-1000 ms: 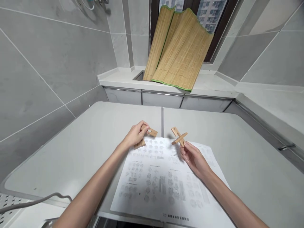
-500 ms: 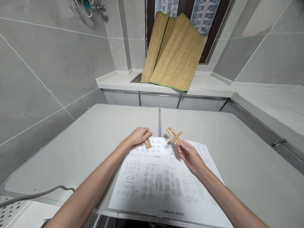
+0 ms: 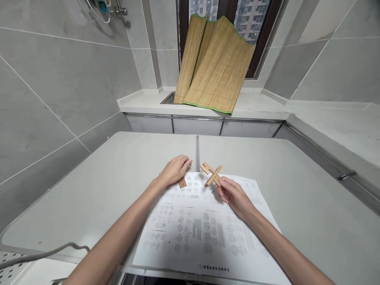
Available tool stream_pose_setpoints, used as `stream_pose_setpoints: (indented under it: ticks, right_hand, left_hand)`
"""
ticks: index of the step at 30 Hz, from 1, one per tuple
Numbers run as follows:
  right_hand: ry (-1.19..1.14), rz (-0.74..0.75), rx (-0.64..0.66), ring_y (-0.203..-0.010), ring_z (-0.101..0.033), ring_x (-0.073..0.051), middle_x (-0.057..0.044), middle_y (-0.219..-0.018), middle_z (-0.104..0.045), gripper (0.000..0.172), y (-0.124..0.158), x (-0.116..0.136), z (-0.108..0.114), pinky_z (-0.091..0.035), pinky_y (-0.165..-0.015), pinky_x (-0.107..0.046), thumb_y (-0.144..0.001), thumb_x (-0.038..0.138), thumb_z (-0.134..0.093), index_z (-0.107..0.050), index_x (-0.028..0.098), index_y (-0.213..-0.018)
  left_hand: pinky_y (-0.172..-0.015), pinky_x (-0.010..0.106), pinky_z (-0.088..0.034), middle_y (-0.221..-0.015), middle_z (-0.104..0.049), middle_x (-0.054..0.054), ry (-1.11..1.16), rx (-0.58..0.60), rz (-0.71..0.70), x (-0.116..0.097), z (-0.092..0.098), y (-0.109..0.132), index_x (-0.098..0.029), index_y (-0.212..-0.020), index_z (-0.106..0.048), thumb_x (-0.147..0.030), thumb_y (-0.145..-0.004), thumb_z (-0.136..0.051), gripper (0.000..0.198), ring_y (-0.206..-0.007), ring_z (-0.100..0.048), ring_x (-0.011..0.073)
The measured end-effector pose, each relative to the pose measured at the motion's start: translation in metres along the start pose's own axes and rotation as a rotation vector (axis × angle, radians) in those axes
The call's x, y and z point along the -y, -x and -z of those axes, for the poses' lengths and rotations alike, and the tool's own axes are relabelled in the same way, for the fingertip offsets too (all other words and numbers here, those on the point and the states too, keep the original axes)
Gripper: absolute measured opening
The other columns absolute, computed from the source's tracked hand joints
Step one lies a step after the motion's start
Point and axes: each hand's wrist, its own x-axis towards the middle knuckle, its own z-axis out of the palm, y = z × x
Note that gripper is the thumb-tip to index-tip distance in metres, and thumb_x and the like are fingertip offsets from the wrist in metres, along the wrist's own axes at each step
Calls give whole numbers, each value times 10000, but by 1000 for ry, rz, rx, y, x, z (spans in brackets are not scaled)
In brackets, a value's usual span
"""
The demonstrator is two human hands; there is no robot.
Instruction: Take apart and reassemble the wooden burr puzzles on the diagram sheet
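Note:
My right hand point(image 3: 233, 193) pinches the near end of a flat notched wooden puzzle piece point(image 3: 204, 168). Crosswise over that piece sits a second wooden piece, a narrow stick point(image 3: 213, 176), and together they form an X just above the paper. To the left, my left hand point(image 3: 175, 170) is palm down with its fingers curled together. From beneath it sticks out the end of another wooden piece point(image 3: 182, 183); the rest is covered, and what the fingers grip is hidden. Below both hands lies a large printed sheet point(image 3: 204, 237) with small diagrams.
The pale table point(image 3: 89, 190) has a seam point(image 3: 197, 154) down its middle. Behind it a white ledge point(image 3: 142, 102) carries a bamboo mat point(image 3: 219, 67) leaning at the window. A grey cable point(image 3: 50, 251) and a white perforated rack point(image 3: 18, 261) are at the lower left.
My left hand has come down farther over the wooden pieces and covers more of them. The crossed pieces in my right hand have shifted slightly left and turned a little.

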Motion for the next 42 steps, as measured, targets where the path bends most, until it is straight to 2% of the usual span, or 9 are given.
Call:
stream_pose_setpoints:
  ticks: [3,7,9,13,19,22,26,32,42]
  right_hand:
    - [27,12,25,-522,-413,-115,16,-611,-564,422,0,-4,2,-334,-508,-264,-915,573,-753,-637,196,-765]
    - [62,31,56,-529,-428,-118,18,-621,-572,406,0,-9,2,-361,-531,-264,-942,572,-726,-651,197,-806]
    - [63,61,52,-594,-498,-135,-6,-742,-642,360,1,-9,1,-413,-575,-272,-948,567,-722,-700,208,-964]
    - [43,73,90,-851,-619,-212,-84,-1051,-704,463,1,-5,2,-487,-652,-300,-927,541,-757,-682,246,-1276]
    - [78,28,226,-792,-634,-193,-98,-1128,-714,589,2,0,9,-490,-638,-295,-888,495,-818,-614,266,-1391]
    - [91,19,249,-800,-682,-214,-100,-1067,-733,628,3,0,9,-478,-598,-285,-878,517,-824,-575,265,-1397]
    - [99,33,193,-635,-673,-180,-48,-855,-739,501,2,-4,9,-428,-540,-260,-902,561,-790,-590,256,-1246]
    - [22,-6,28,-325,-403,-64,105,-583,-573,502,2,-11,8,-285,-421,-216,-827,567,-861,-551,272,-1088]
    - [-17,-87,-13,-415,-407,-97,73,-572,-545,476,4,1,3,-318,-502,-269,-764,531,-903,-639,260,-1052]
  left_hand:
    - [-640,309,-423,-726,-594,10,215,20,86,-22,-20,9,-207,-873,-598,-620,-1073,-237,584,-615,-520,177]
    - [-532,244,-367,-674,-541,-30,504,81,121,-37,-48,17,-204,-863,-526,-700,-1019,-380,540,-529,-451,112]
    - [-493,223,-338,-656,-522,-41,623,92,142,-37,-58,19,-201,-895,-514,-710,-1005,-401,533,-496,-423,93]
    - [-430,195,-307,-635,-550,-53,778,103,187,-32,-70,27,-201,-981,-514,-706,-1000,-433,512,-438,-410,78]
    - [-368,175,-274,-577,-570,-68,925,142,232,-32,-73,41,-201,-1020,-524,-682,-988,-526,482,-367,-398,65]
    - [-353,171,-264,-608,-578,-64,993,147,245,-33,-74,44,-206,-1004,-518,-682,-974,-560,478,-373,-413,60]
    - [-363,168,-240,-646,-582,-62,1035,120,263,-35,-75,45,-213,-970,-501,-681,-968,-567,474,-382,-433,48]
    - [-386,168,-254,-707,-617,-37,1080,129,288,-35,-76,44,-215,-951,-486,-660,-979,-561,453,-411,-472,51]
    - [-383,185,-295,-699,-616,-33,1151,84,317,-38,-76,41,-214,-931,-487,-656,-944,-613,460,-411,-482,63]
